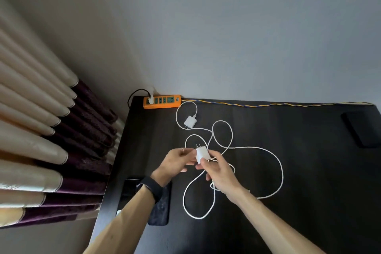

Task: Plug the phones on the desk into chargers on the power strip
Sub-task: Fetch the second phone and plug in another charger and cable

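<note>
Both hands hold one white charger block (201,153) above the dark desk (288,171), prongs pointing away from me. My left hand (177,161) pinches its left side and my right hand (218,171) grips its right side and lower end. Its white cable (276,163) loops over the desk. A second white charger (189,122) lies loose near the orange power strip (162,101) at the back left corner, where one white plug (151,100) sits in a socket. A dark phone (159,208) lies under my left forearm, and another phone (362,129) rests at the far right.
A yellow and blue braided cord (268,105) runs along the desk's back edge against the grey wall. Cream and purple curtains (41,140) hang left of the desk. A second dark device (128,190) lies by the left edge.
</note>
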{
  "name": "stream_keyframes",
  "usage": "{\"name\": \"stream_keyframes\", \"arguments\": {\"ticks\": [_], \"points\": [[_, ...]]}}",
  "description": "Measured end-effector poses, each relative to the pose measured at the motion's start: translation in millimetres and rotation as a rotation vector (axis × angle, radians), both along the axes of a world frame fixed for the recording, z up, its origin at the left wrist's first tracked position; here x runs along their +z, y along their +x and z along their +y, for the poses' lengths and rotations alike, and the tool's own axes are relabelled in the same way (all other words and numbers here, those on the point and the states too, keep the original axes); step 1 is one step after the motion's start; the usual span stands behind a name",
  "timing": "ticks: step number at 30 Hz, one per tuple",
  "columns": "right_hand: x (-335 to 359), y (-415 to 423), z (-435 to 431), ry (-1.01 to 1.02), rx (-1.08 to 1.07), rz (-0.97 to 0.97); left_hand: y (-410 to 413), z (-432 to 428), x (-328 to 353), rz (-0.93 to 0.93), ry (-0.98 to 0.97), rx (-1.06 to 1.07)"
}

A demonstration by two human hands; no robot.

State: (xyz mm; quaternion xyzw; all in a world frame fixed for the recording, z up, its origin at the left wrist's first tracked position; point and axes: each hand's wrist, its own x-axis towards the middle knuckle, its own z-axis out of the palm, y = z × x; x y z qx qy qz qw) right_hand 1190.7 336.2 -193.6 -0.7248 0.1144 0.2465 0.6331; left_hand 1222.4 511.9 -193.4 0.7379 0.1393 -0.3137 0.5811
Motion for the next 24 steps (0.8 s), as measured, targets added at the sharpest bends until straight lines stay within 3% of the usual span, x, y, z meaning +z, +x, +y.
{"name": "stream_keyframes", "arguments": {"ticks": [7, 10, 11, 13, 15, 20, 24], "points": [[-26, 1, 2, -0.033, 0.196, 0.066, -19, 13, -24, 0.064, -0.057, 0.177], [-52, 13, -12, -0.523, 0.085, 0.027, -19, 24, -33, 0.142, -0.092, 0.349], [-61, 17, -21, -0.710, 0.057, 0.090, -17, 28, -34, 0.167, -0.115, 0.410], [-79, 23, -40, -0.845, 0.130, 0.293, -12, 32, -34, 0.187, -0.128, 0.462], [-89, 34, -52, -0.751, 0.221, 0.400, -7, 36, -33, 0.185, -0.110, 0.455], [-76, 77, -62, -0.528, 0.012, 0.468, 12, 44, -41, 0.198, -0.056, 0.480], [-71, 58, -34, -0.493, 0.256, 0.643, 22, 49, -48, 0.204, -0.009, 0.467]]}}
